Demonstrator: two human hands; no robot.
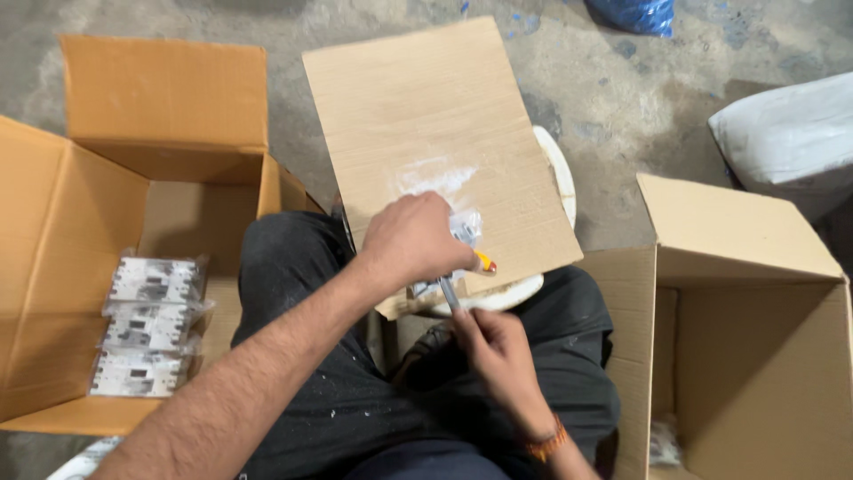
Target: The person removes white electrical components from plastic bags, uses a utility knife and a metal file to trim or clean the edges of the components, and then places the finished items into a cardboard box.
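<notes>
Two open brown cardboard boxes flank the seated person on a grey concrete floor [622, 98]. The left box [62, 267] holds three flat white packets [147, 324] in clear wrap, stacked in a column. The right box [755, 338] shows one small packet at its bottom corner. A tan cardboard sheet [426, 116], smooth and rectangular, rests across the lap. The left hand [413, 240] is closed around a small clear plastic bag [464, 229] on the sheet. The right hand [498, 351], just below, grips a thin pen-like tool [450, 293] that touches the bag.
</notes>
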